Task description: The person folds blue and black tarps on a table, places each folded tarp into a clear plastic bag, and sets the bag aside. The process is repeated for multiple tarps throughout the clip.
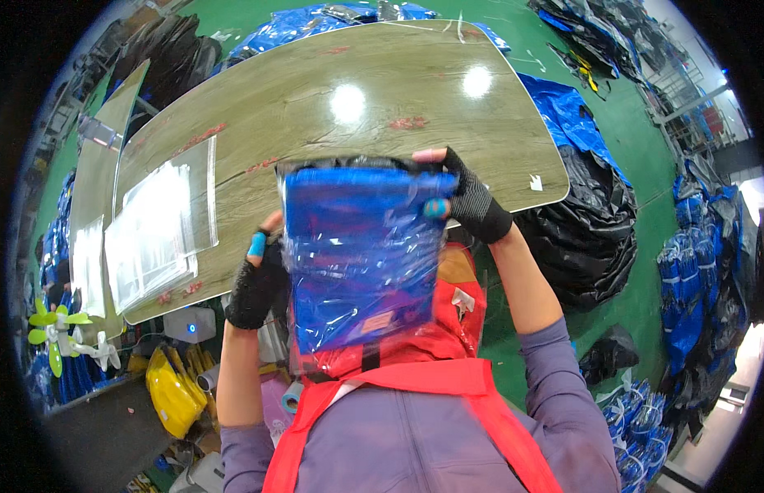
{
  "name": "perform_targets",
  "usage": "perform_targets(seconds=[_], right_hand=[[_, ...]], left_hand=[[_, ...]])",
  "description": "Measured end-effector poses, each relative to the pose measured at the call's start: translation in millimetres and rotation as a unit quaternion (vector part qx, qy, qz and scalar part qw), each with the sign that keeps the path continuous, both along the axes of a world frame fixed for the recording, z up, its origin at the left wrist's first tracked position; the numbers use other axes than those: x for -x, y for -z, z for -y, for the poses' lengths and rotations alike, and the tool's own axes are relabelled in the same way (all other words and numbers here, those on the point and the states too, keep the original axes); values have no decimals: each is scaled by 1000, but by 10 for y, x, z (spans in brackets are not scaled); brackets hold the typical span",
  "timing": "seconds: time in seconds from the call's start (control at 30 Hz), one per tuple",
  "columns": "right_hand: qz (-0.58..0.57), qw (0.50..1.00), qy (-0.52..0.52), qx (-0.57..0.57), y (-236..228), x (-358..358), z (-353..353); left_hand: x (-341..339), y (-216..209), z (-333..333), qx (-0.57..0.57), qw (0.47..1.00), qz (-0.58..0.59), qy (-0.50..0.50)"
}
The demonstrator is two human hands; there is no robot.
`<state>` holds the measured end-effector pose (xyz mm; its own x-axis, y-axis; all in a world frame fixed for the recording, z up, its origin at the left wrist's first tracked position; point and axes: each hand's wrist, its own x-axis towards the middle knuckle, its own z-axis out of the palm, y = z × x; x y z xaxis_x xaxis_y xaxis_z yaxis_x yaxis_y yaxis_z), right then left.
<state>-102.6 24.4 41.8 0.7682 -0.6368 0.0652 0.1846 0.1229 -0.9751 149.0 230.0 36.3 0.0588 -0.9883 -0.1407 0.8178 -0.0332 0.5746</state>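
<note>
A blue folded packet in a clear plastic bag (361, 255) is held up in front of my red apron, its upper edge over the near edge of the table. My left hand (255, 279), in a black fingerless glove with blue tape on a finger, grips the packet's left side; most of those fingers are hidden behind it. At the upper right corner my right hand (472, 197), gloved alike and taped on one finger, pinches the bag. Black material shows along the packet's top edge. The packet is slightly blurred.
The wood-patterned table (431, 74) carries a stack of clear plastic bags (156, 222) at its left. Black and blue sheeting (583, 238) lies by its right edge. A green fan (53, 333) and yellow bundles (172, 390) are at lower left; blue bundles (645, 427) lie at lower right.
</note>
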Motion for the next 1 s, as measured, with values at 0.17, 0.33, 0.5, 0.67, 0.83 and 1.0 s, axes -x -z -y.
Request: perform_targets(seconds=[0.17,0.33,0.5,0.67,0.83,1.0], right_hand=[[-260,850,-2,459,-336,-90,-266],[-254,873,-108,402,-231,-279,-452],[-337,822,-209,408,-46,-637,-395],[-256,888,-169,343,146,-513,-193],[-183,980,-76,32,440,65,-223],[-80,994,33,64,618,65,-428]], left_hand=[[98,253,-63,-122,904,404,-69],[297,304,-67,-39,926,371,-66],[298,397,24,-116,920,365,-86],[165,647,121,-129,956,242,-108],[132,690,51,-86,882,406,-222],[42,614,-34,-77,853,475,-203]])
